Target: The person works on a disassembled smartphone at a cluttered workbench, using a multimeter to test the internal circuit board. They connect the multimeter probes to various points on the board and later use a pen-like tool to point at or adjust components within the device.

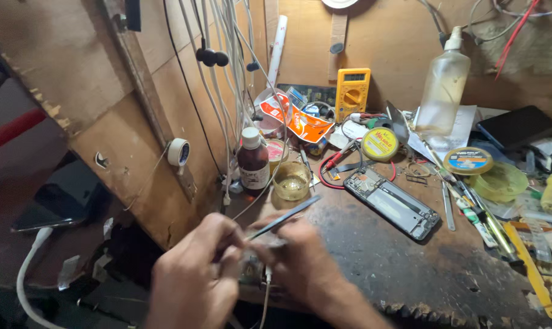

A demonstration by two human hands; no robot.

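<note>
Your two hands work right at the near edge of the worktop (373, 268), where the chipped lip drops away just below your wrists, so you have almost no room toward yourself. Your left hand (194, 277) is closed in a pinch on slim tweezers (285, 216), which slant up and to the right over the dark surface. Your right hand (303, 262) is curled shut around a small part between the hands; what it is cannot be made out. A wooden panel (142, 122) stands close on the left, hung with white cables (218, 73), and boxes you in on that side. Just beyond the tweezers' tip stand a small glass cup (292, 180) and a brown bottle (253, 161). To the right lies an opened phone (392, 202), with a bare stretch of worktop between it and your right hand. Further right, tools (477, 210) and solder tins crowd the surface.
</note>
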